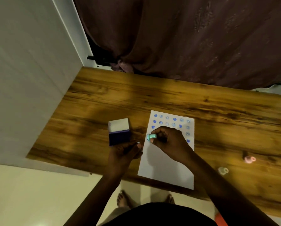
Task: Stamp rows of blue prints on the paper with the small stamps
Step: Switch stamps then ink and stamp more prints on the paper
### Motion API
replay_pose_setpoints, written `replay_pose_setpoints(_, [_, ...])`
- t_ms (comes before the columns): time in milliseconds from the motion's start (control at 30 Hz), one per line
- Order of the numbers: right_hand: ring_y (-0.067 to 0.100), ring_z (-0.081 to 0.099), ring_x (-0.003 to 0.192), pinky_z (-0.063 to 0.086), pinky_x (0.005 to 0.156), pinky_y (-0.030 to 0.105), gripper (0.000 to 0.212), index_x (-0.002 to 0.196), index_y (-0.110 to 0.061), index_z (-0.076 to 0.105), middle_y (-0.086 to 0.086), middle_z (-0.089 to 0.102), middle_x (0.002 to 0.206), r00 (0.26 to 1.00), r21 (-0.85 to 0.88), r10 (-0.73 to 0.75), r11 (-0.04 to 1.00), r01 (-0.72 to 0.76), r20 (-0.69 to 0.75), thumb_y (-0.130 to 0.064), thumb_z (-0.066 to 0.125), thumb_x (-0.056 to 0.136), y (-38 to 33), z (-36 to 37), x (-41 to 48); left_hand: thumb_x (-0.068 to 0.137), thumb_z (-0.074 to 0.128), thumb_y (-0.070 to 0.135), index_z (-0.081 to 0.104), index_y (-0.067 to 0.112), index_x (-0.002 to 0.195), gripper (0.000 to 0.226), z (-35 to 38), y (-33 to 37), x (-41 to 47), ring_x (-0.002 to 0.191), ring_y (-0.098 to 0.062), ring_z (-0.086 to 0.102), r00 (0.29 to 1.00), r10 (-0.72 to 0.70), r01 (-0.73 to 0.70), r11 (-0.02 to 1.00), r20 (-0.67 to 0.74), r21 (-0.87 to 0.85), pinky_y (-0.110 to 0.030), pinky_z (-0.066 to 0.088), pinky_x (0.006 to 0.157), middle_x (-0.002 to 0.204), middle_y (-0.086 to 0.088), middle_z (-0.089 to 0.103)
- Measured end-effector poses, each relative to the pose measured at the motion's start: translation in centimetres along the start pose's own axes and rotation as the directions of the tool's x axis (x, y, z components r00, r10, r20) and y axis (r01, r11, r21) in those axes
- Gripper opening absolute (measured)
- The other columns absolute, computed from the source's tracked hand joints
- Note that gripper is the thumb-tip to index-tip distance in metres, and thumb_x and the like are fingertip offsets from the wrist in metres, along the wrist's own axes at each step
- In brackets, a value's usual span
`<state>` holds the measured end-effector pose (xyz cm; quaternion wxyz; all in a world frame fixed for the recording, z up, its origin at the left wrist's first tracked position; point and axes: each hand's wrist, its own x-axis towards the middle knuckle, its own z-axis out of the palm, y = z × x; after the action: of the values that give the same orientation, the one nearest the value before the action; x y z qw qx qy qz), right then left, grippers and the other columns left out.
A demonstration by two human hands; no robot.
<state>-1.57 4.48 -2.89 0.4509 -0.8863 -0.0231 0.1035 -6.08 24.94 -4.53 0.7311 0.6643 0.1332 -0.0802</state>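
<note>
A white sheet of paper (165, 163) lies on the wooden table (218, 108), with rows of blue prints (174, 119) across its top part. My right hand (170, 142) is closed on a small teal stamp (151, 137), held sideways over the paper's left edge with its inked face turned left. An open blue ink pad (119, 138) with its white lid raised stands left of the paper. My left hand (126, 152) rests on the table just below the pad, touching the paper's left edge, with its fingers curled and nothing visible in them.
A pink stamp (249, 159) and a pale clear stamp (223, 170) lie on the table to the right of the paper. A white wall panel (30, 79) bounds the table on the left. A dark curtain (185, 38) hangs behind it. My bare feet (125, 199) show below the front edge.
</note>
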Motion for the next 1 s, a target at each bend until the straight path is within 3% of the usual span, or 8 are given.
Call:
replay_pose_setpoints(100, [0.006,0.069,0.090,0.050,0.074,0.012,0.025,0.107,-0.023,0.069,-0.007,0.075,0.100,0.996,-0.135,-0.076,0.988,0.081,0.043,-0.040,0.072,0.090,-1.2,2.0,1.7,0.088,0.076,0.012,0.078,0.013,0.104,0.016,-2.2,-0.1,-0.1,0.089,-0.030,0.080,1.000,-0.024,0.024,0.999,-0.009,-0.025,-0.033,0.066,0.076,0.097,-0.013,0.083])
replay_pose_setpoints(233, [0.016,0.070,0.097,0.057,0.082,0.028,0.027,0.112,-0.020,0.065,0.001,0.073,0.107,0.981,-0.310,-0.131,0.935,0.171,0.145,-0.040,0.064,0.095,-2.9,4.8,3.3,0.091,0.074,0.014,0.076,0.012,0.116,0.024,-4.9,-0.4,-0.2,0.089,-0.027,0.081,0.996,-0.050,0.047,0.998,-0.068,-0.038,-0.032,0.066,0.078,0.097,-0.009,0.083])
replay_pose_setpoints(333, [0.021,0.068,0.107,0.049,0.084,0.024,0.028,0.119,-0.016,0.063,0.006,0.070,0.117,0.963,-0.427,-0.163,0.871,0.242,0.212,-0.035,0.060,0.098,-4.0,6.8,4.4,0.091,0.075,0.016,0.076,0.007,0.119,0.029,-6.9,-0.5,-0.2,0.089,-0.028,0.081,0.992,-0.063,0.055,0.996,-0.113,-0.072,-0.031,0.065,0.077,0.097,-0.009,0.084])
replay_pose_setpoints(500, [0.027,0.064,0.120,0.053,0.098,0.034,0.039,0.130,-0.012,0.058,0.012,0.064,0.132,0.939,-0.561,-0.156,0.767,0.310,0.305,-0.028,0.066,0.095,-5.0,8.8,5.3,0.093,0.075,0.018,0.080,0.013,0.113,0.022,-9.7,-0.7,0.1,0.091,-0.031,0.080,0.990,-0.048,0.035,0.994,-0.130,-0.104,-0.030,0.064,0.076,0.099,-0.010,0.083])
replay_pose_setpoints(833, [0.026,0.067,0.114,0.053,0.096,0.034,0.039,0.127,-0.012,0.060,0.012,0.068,0.126,0.941,-0.656,-0.105,0.692,0.301,0.321,-0.021,0.070,0.090,-5.3,10.2,5.7,0.093,0.074,0.016,0.081,0.014,0.111,0.019,-11.3,-1.0,1.2,0.094,-0.030,0.080,0.993,-0.070,0.057,0.989,-0.095,-0.133,-0.027,0.063,0.075,0.100,-0.010,0.083])
replay_pose_setpoints(1000, [0.022,0.068,0.109,0.053,0.098,0.031,0.026,0.120,-0.013,0.064,0.009,0.070,0.120,0.948,-0.681,-0.086,0.676,0.281,0.306,-0.022,0.063,0.096,-4.9,10.7,5.5,0.094,0.074,0.016,0.080,0.012,0.114,0.021,-11.4,-1.4,1.9,0.095,-0.030,0.080,0.995,-0.073,0.065,0.992,-0.067,-0.111,-0.028,0.064,0.075,0.103,-0.008,0.083])
